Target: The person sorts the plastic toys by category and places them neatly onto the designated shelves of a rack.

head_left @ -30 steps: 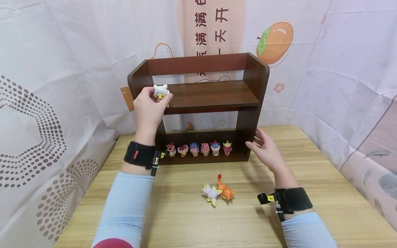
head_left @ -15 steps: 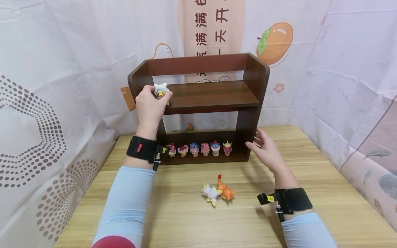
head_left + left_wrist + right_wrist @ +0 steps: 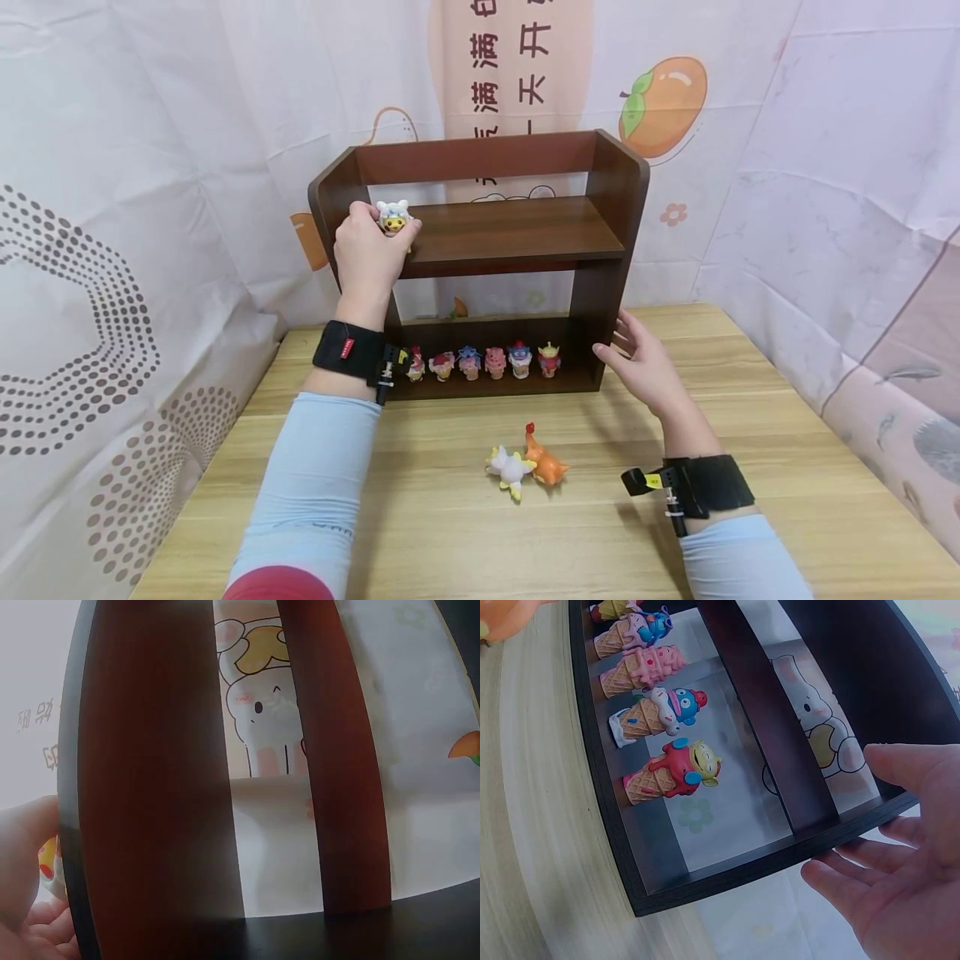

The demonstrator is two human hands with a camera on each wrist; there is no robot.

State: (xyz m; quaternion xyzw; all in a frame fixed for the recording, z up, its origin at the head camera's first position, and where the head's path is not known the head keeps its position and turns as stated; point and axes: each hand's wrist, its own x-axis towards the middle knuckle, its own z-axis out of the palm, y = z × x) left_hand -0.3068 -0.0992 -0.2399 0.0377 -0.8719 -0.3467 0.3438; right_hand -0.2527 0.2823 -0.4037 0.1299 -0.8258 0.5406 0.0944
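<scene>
My left hand (image 3: 369, 258) pinches a small toy figurine (image 3: 393, 218) with a white eared hood and yellow face. It is at the left end of the upper board of a dark brown shelf (image 3: 517, 229); whether its base touches the board is hidden. In the left wrist view only a bit of the figurine (image 3: 49, 859) shows past the shelf edge. My right hand (image 3: 648, 367) grips the shelf's right side panel, thumb on the inner side and fingers outside. On the bottom board, several ice-cream-cone figurines (image 3: 495, 362) stand in a row.
A white-and-yellow figurine (image 3: 512, 468) and an orange figurine (image 3: 545, 462) lie together on the wooden table (image 3: 435, 533) before the shelf. A printed curtain (image 3: 247, 125) hangs behind and along the sides.
My left hand has shifted slightly right and up with the hooded figurine, further over the upper board. My right hand stays at the side panel.
</scene>
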